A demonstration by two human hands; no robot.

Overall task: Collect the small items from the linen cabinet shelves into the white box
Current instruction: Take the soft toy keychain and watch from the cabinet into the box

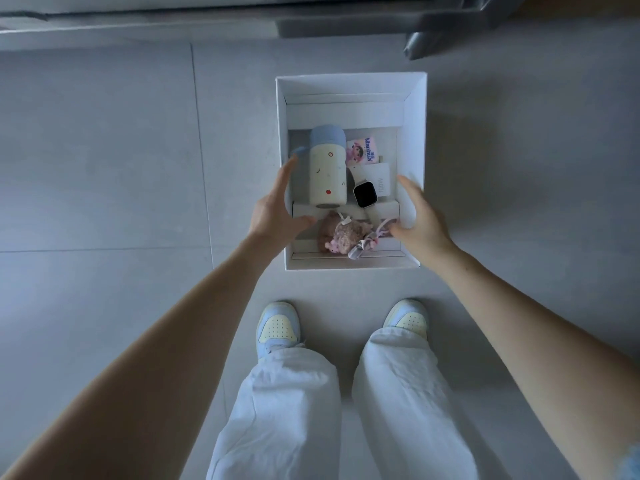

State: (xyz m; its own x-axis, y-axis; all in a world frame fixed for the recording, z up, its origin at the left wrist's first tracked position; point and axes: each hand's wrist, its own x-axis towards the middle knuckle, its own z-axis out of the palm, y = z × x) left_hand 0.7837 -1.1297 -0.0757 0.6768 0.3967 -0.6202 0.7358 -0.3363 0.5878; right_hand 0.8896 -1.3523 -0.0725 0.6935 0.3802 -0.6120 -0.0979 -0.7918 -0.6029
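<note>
1. Looking straight down: the white box (349, 86) sits on the floor (104, 150) just ahead of my shoes (278, 325), open at the top.
2. Inside it, the cream bottle (328, 171) with the blue cap lies along the left side, the smartwatch (365, 194) just beside it, a pink packet (363, 151) and a white card (379, 180) toward the far right, and the plush toy (341, 233) with its strap at the near end.
3. My left hand (273, 213) is at the left wall, fingers (287, 174) spread wide and holding nothing.
4. My right hand (420, 216) is at the right wall, open too, nothing in it; whether either palm touches the card yet I cannot tell.
5. I judge this step as taking hold of the box by both sides.
6. To do it well: press both palms flat and low on the walls, evenly.
7. Keep it level, since the bottle would roll onto the watch.
8. Thin walls may bow, so squeeze gently and hook my thumbs over the rim.
</note>
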